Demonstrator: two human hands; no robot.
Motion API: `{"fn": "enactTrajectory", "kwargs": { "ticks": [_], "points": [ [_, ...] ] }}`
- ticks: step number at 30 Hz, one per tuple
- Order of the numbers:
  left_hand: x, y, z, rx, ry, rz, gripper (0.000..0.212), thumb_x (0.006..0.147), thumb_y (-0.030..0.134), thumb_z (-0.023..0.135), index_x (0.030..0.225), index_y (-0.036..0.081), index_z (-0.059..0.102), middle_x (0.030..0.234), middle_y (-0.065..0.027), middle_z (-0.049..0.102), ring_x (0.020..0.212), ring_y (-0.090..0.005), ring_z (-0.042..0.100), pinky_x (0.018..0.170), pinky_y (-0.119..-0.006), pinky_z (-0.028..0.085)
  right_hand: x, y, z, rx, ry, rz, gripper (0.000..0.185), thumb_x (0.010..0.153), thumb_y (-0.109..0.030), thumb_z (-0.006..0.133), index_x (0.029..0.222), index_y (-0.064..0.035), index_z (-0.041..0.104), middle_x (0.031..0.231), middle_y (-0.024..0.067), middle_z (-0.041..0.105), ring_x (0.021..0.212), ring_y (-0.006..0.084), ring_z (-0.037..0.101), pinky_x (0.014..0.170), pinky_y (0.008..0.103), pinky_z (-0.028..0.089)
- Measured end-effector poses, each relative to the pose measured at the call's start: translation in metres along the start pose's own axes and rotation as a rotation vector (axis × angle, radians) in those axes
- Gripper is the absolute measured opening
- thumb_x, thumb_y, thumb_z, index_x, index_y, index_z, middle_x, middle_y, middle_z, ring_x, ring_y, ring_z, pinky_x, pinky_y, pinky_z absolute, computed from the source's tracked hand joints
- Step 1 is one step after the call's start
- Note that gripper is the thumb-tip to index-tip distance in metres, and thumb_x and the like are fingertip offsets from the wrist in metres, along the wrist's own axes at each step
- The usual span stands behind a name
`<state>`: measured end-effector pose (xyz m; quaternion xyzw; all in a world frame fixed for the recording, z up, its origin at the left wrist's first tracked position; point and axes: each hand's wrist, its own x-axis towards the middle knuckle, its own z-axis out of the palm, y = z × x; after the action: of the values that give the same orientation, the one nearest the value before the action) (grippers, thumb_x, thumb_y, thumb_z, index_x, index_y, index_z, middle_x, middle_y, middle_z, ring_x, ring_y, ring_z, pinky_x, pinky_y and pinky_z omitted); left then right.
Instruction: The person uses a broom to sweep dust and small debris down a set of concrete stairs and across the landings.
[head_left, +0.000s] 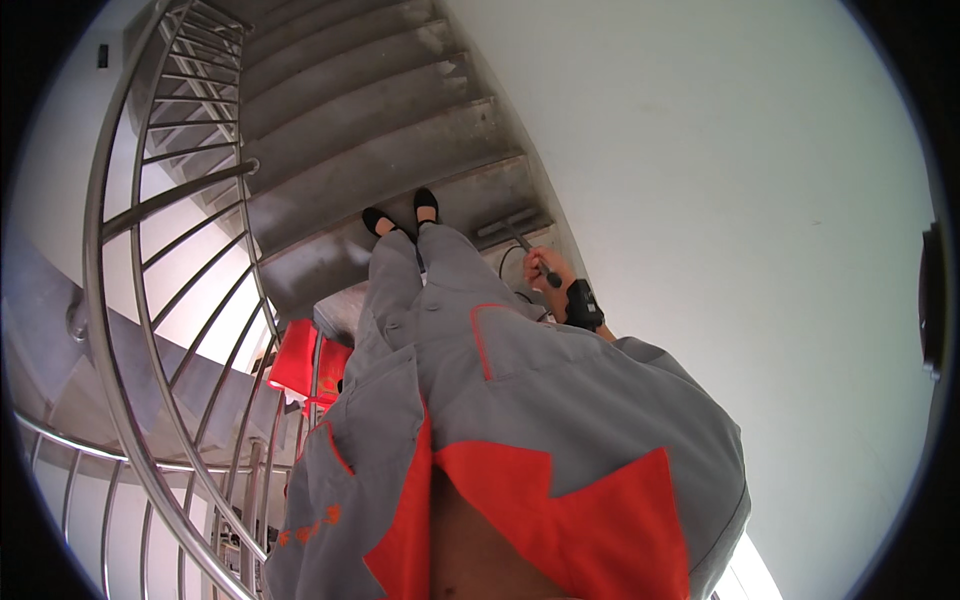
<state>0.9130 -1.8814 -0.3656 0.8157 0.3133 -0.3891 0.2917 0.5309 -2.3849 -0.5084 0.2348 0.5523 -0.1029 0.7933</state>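
My right hand (545, 268) is closed around the dark handle of a T-shaped cleaning tool (517, 234). Its wide, flat head lies low by the stair tread (465, 184), close to the wall. A black device is strapped to my right wrist. Thin dark cables show beside that hand, partly covered by my trousers. My left hand is out of view. On the left, a red bag or cloth (294, 356) with yellowish printing shows at the railing, partly hidden by my clothing.
Concrete stairs (352, 105) curve away ahead of my black shoes (426, 201). A metal handrail with bars (94, 225) runs along the left, and lower steps show through it. A pale wall (712, 187) borders the right side. A dark object (931, 300) sits at the far right.
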Motion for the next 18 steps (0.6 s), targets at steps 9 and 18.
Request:
{"fn": "enactTrajectory", "kwargs": {
  "ticks": [9,18],
  "points": [
    [-0.002,0.000,-0.001,-0.001,-0.003,0.002,0.064,0.073,0.055,0.047,0.118,0.012,0.034,0.105,-0.0066,0.044,0.090,-0.0196,0.046,0.076,-0.037,0.040,0.011,-0.008,0.040,-0.765,0.201,-0.355,0.021,0.077,-0.017,0.047,0.058,-0.0095,0.040,0.047,0.0022,0.042,0.036,0.0125,0.039,0.033,0.0269,0.031],
    [-0.004,-0.012,0.000,-0.045,-0.005,-0.002,0.064,0.074,0.055,0.047,0.119,0.011,0.033,0.107,-0.0070,0.044,0.091,-0.0200,0.046,0.077,-0.037,0.040,-0.036,0.032,0.042,-0.739,0.201,-0.311,0.013,0.075,-0.016,0.044,0.069,-0.0049,0.041,0.054,0.0068,0.044,0.040,0.0168,0.044,0.034,0.0322,0.036]
  ]
}}
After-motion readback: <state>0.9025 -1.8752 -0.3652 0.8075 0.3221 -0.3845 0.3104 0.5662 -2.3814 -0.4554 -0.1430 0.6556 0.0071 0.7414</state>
